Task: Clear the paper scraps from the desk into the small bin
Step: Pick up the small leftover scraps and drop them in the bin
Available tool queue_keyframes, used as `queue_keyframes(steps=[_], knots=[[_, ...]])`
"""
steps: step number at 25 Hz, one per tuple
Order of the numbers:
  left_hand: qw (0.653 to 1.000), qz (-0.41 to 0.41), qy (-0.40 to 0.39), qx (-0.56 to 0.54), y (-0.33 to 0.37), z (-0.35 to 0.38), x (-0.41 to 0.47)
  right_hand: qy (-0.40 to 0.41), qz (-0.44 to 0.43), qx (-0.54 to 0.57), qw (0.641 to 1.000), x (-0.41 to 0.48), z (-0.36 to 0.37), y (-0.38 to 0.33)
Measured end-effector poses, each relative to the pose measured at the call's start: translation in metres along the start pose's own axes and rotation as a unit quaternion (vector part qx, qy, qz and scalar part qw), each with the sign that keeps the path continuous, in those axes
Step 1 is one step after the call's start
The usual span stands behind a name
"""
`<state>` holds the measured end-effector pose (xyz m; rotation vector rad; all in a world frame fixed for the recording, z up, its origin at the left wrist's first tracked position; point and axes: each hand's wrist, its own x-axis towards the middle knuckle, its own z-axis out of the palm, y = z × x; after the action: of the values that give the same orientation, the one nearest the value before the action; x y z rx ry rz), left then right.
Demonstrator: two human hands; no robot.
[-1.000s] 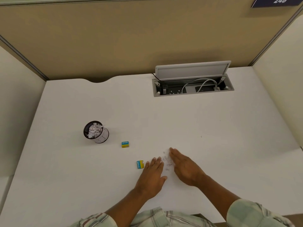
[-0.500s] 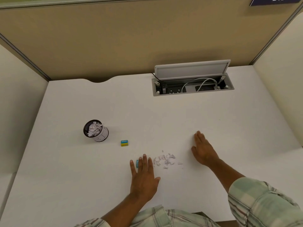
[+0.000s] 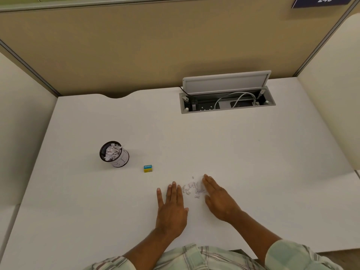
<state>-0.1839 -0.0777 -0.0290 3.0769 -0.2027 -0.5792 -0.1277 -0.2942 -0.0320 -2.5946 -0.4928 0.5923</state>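
Observation:
A small pile of white paper scraps [image 3: 192, 189] lies on the white desk [image 3: 243, 152] between my two hands. My left hand [image 3: 171, 207] rests flat on the desk just left of the pile, fingers extended. My right hand [image 3: 219, 199] lies flat on its edge right of the pile, fingers touching the scraps. Neither hand holds anything. The small black mesh bin [image 3: 114, 154], filled with white scraps, stands at the left of the desk, well apart from both hands.
A small blue and yellow box [image 3: 148, 168] lies between the bin and my left hand. An open cable tray [image 3: 227, 102] with raised lid and white cords sits at the back. Beige partitions enclose the desk on three sides.
My right hand has swept leftward across the desk, pushing the scraps into a tighter pile against my left hand. The second blue and yellow box is now hidden under my left hand.

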Motion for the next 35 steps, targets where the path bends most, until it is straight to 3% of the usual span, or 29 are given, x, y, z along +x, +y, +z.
queue_keyframes(steps=[4,6,8,12,17,22,27,32,35], knots=[[1.000,-0.004,-0.002,0.000,-0.034,0.004,-0.007,0.133,0.192,0.052,0.971,-0.002,-0.015,0.006],[1.000,0.012,-0.016,0.018,-0.051,0.011,-0.014,0.143,0.263,0.053,0.953,-0.005,-0.014,0.011],[0.999,0.027,-0.023,0.038,-0.067,0.017,-0.019,0.123,0.282,0.052,0.950,-0.005,-0.009,0.010],[0.999,0.023,-0.016,0.029,-0.077,0.015,-0.019,0.081,0.252,0.064,0.962,0.011,0.004,-0.015],[0.994,0.108,0.004,0.028,-0.059,0.010,-0.015,0.038,0.184,0.126,0.974,0.033,0.004,-0.043],[0.994,0.090,-0.004,0.053,-0.069,0.008,-0.015,0.059,0.182,0.052,0.980,0.042,-0.006,-0.034],[0.997,0.054,0.001,0.050,-0.097,0.007,-0.016,0.013,0.088,-0.040,0.995,0.053,-0.007,-0.039],[0.991,0.062,0.053,-0.106,-0.067,-0.008,-0.005,-0.009,0.018,-0.082,0.996,0.058,0.002,-0.055],[0.958,-0.060,0.019,-0.281,-0.043,-0.019,0.013,0.004,0.024,-0.028,0.999,0.057,-0.003,-0.054]])
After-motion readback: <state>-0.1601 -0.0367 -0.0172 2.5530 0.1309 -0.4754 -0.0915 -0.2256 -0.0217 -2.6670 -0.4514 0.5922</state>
